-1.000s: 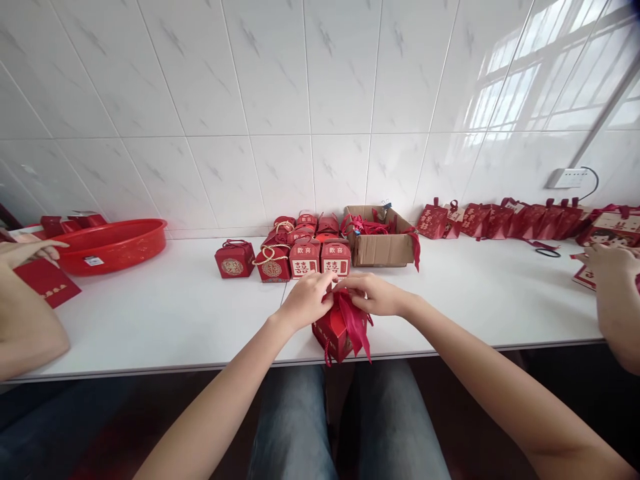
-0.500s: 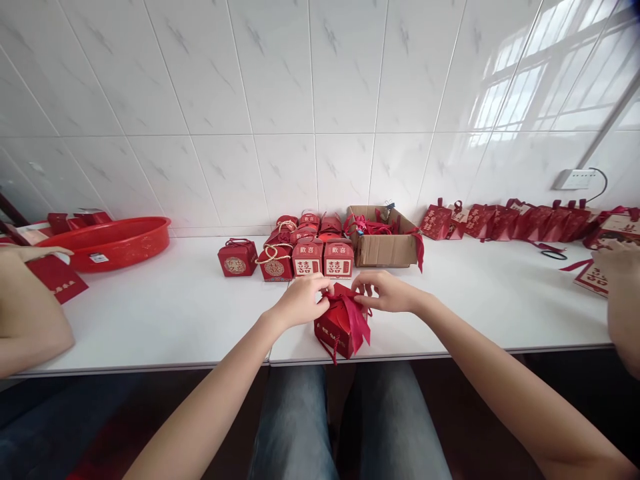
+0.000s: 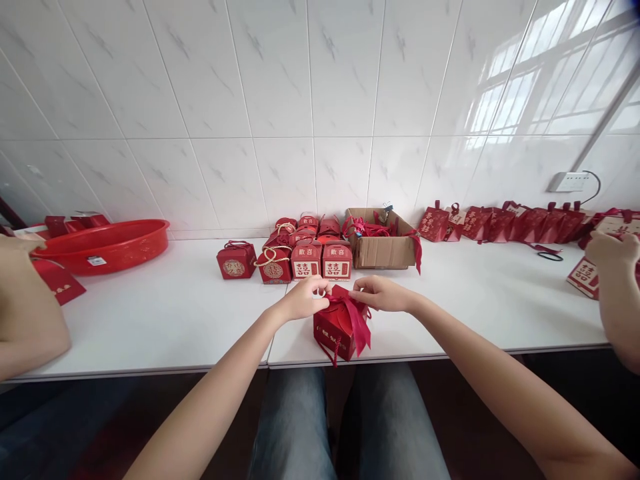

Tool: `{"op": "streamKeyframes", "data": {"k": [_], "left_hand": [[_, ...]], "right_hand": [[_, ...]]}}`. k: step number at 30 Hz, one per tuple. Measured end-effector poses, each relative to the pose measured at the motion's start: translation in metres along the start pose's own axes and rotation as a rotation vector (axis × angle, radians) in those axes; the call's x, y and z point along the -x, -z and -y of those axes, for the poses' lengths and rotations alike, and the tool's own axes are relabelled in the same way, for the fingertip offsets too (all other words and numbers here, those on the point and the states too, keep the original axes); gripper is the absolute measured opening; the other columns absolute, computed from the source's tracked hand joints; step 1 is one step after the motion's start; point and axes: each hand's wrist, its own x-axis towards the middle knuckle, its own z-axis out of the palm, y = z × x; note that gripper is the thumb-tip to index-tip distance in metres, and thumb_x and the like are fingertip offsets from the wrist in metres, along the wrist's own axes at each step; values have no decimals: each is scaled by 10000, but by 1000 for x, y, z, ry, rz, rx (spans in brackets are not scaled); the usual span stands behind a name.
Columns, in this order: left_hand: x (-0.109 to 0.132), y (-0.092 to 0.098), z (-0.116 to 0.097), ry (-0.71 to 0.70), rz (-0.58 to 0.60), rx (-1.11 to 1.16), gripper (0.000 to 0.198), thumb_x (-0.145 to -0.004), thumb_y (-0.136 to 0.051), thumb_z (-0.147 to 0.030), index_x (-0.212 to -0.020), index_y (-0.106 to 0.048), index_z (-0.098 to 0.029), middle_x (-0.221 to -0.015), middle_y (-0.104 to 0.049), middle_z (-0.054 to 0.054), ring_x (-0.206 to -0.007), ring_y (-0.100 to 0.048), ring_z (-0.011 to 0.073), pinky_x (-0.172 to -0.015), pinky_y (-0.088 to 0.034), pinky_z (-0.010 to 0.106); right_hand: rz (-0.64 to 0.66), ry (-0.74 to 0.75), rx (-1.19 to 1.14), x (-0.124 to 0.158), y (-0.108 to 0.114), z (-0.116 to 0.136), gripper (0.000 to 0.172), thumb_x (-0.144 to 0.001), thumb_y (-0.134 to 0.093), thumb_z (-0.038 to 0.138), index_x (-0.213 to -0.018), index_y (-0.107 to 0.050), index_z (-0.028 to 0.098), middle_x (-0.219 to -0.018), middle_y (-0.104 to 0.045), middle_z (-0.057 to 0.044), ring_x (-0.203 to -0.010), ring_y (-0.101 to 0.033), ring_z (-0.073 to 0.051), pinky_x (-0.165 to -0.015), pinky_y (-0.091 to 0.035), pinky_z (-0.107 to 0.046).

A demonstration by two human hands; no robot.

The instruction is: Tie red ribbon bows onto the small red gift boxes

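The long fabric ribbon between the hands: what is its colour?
The ribbon is crimson; head view shows it.

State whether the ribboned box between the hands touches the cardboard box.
Apart: the head view shows a strip of white tabletop between the ribboned box and the cardboard box.

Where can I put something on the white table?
Two bare patches: one between the red basin and the left hand; another, in front of the black ring, between the right hand and the far-right co-worker's hand. Crowded along the wall: small boxes, the cardboard box, red bags.
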Motion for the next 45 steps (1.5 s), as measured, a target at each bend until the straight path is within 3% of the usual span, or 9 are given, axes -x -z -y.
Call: {"op": "streamKeyframes", "data": {"k": [1,6,16,20,25,29,35,40,45], "left_hand": [[-1,0,-1,12,8,19,15,-665,-515,-193,-663,-501,-196,-743,-472,-13,-699,-453,156,-644,-362,267],[-3,-6,-1,32,19,77,270,-806,-466,-368,-608,-404,-195,-618,-398,-34,-586,-386,130,-550,-298,259],[0,-23,15,56,-127,49,329,-820,-495,-438,-616,-445,-184,-612,-456,-34,-588,-415,126,-551,-300,251],[-1,-25,12,71,-199,66,362,-807,-516,-469,-604,-421,-185,-600,-443,-36,-586,-413,123,-563,-312,255],[-2,-27,3,118,-266,124,434,-772,-554,-538,-569,-396,-189,-564,-396,-42,-558,-394,118,-540,-307,254],[-2,-29,-1,75,-333,67,441,-675,-675,-514,-558,-407,-184,-680,-481,-17,-660,-468,142,-609,-368,269],[-1,-35,-3,69,-211,490,413,-669,-727,-373,-548,-389,-170,-966,-650,71,-852,-594,185,-739,-452,302],[1,-39,-1,172,-147,611,375,-623,-758,-410,-564,-493,-151,-698,-611,21,-638,-548,128,-599,-413,259],[1,-38,3,169,-181,550,494,-614,-761,-445,-504,-370,-163,-539,-415,-60,-512,-390,67,-518,-311,222]], "right_hand": [[-52,-16,10,-2,-4,-1,411,-860,-444,542,-656,-463,186,-573,-560,3,-494,-473,-109,-457,-315,-230],[-277,-69,190,-13,-18,-5,503,-814,-471,587,-538,-308,200,-471,-371,50,-443,-334,-82,-453,-232,-245],[-325,-62,402,-10,-24,-7,484,-718,-592,590,-552,-374,191,-513,-437,39,-499,-344,-96,-482,-198,-252],[-340,-29,281,-8,-26,-8,463,-707,-609,603,-614,-416,192,-561,-458,40,-525,-364,-101,-488,-230,-241],[-314,34,8,-4,-26,-5,469,-848,-399,613,-664,-438,183,-627,-427,23,-574,-369,-112,-522,-286,-248],[-339,22,-48,-3,-25,1,472,-858,-364,611,-652,-415,188,-637,-415,20,-595,-374,-119,-552,-316,-258],[-426,-55,78,-7,-31,-3,435,-813,-462,586,-628,-403,196,-590,-438,21,-557,-378,-118,-514,-277,-253],[-421,-70,61,-9,-34,-6,440,-812,-440,587,-618,-424,192,-603,-478,5,-561,-414,-123,-518,-291,-257],[-468,-77,46,-11,-36,-4,454,-791,-460,604,-596,-402,199,-564,-451,16,-546,-401,-122,-516,-290,-258]]}}
